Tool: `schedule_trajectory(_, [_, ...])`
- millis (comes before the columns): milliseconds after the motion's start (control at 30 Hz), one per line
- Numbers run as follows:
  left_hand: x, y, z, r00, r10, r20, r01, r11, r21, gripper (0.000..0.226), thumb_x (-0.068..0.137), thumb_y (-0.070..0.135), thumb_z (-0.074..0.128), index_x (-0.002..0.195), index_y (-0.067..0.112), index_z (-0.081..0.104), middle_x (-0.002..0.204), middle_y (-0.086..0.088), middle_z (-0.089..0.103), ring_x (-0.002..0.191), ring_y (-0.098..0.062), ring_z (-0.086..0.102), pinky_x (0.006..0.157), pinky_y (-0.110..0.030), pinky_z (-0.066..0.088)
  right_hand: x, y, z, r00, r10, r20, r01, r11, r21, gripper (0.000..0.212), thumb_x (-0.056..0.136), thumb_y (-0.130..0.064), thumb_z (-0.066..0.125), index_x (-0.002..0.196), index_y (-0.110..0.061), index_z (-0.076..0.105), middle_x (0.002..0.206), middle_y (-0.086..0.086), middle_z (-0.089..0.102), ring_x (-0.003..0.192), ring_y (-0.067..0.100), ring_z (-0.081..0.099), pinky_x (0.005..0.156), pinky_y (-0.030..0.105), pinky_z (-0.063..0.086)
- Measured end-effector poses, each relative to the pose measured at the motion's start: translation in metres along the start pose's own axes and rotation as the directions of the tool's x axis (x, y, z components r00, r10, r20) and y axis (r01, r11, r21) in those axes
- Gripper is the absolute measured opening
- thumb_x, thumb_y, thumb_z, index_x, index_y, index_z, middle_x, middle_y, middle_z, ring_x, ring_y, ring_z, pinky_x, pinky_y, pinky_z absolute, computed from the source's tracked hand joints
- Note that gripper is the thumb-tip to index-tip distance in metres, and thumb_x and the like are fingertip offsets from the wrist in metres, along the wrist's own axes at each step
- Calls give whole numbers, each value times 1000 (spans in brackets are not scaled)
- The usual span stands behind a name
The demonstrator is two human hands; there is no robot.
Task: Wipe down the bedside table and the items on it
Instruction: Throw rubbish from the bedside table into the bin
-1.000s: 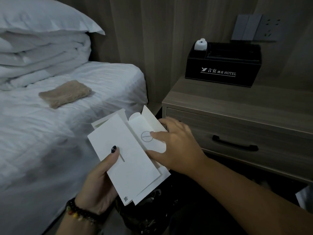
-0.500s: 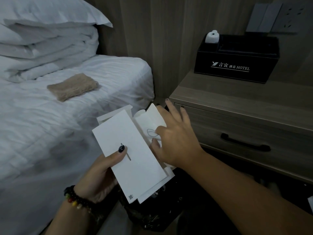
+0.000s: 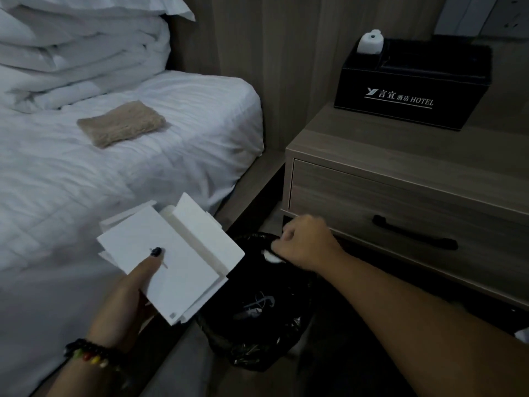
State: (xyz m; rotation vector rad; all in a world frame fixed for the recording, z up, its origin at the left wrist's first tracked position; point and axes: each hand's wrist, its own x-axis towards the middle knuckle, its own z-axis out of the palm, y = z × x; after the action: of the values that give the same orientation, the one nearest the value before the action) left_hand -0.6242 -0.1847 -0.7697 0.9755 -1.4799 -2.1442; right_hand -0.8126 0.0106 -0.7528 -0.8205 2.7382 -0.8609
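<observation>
Meanwhile, a white box [image 3: 169, 265] is gripped in the left hand [image 3: 126, 299] beside the bedside table [image 3: 400, 156], while a small white scrap [image 3: 272, 256] is pinched by the right hand [image 3: 306, 242] above a black-lined bin [image 3: 252, 339].

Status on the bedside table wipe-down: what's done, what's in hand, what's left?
Done: no wiping evident. In hand: left hand holds white card packaging; right hand pinches a small white scrap over the black-lined bin. Left: tan cloth lies on the bed; bedside table and black hotel box unwiped.
</observation>
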Motion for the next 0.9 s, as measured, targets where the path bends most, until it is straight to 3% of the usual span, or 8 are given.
schedule_trajectory(100, [-7,-5,6,999,18,-47,-17,1000,24,15,90,29,60,100,19,67,101,-3,74,84,-23,71,73,-45,56,-1,10,23,973,15,232,83,910,-407,31,83,-35,60,69,-8,57,78,9,56,83,28,61,63,28,45])
schedule_trajectory(167, [-14,-7,17,1000,0,-25,-1,1000,-11,14,92,27,58,98,18,66,92,0,76,77,-20,73,63,-40,58,-1,15,40,962,34,272,89,900,-426,37,87,-36,56,61,-14,42,69,3,44,88,29,59,66,28,40])
schedule_trajectory(200, [-16,-9,21,1000,-8,-7,8,999,-39,17,91,28,60,102,16,66,94,-1,76,82,-24,73,68,-45,58,1,19,48,957,57,284,63,915,-398,39,86,-36,57,59,-16,39,66,1,40,86,29,60,64,27,40])
schedule_trajectory(300, [-18,-16,25,999,-22,27,25,991,-134,30,87,27,64,113,11,65,109,-8,72,99,-33,68,90,-58,49,6,28,52,937,174,303,-98,963,-252,35,82,-39,60,63,-10,52,68,4,53,79,26,62,61,27,47])
schedule_trajectory(433, [-19,-14,31,998,32,46,-23,984,-177,40,79,33,73,114,15,67,116,-7,69,106,-33,66,92,-56,47,7,19,7,969,209,132,-228,961,156,28,82,-28,62,82,-1,71,87,16,72,83,27,69,75,36,55])
schedule_trajectory(567, [-31,-2,58,967,99,237,-29,958,-284,62,75,44,71,130,19,58,130,-8,62,118,-33,59,103,-56,38,-30,-16,-56,976,196,91,-197,639,744,11,89,-24,62,90,-17,70,90,5,73,75,16,67,68,32,52])
schedule_trajectory(767, [-60,22,145,929,262,263,-146,910,-388,46,91,40,58,131,19,56,128,-3,63,118,-26,59,99,-48,44,-82,-21,-98,988,129,-81,10,473,881,31,90,-24,60,120,-20,58,102,1,73,96,18,69,86,42,57])
schedule_trajectory(900, [-83,23,195,962,242,125,-172,895,-411,38,87,40,63,119,18,65,113,-1,71,106,-22,67,85,-43,54,-98,-14,-119,962,159,-222,129,450,884,40,89,-12,62,126,-25,54,99,-4,73,91,9,70,75,27,57])
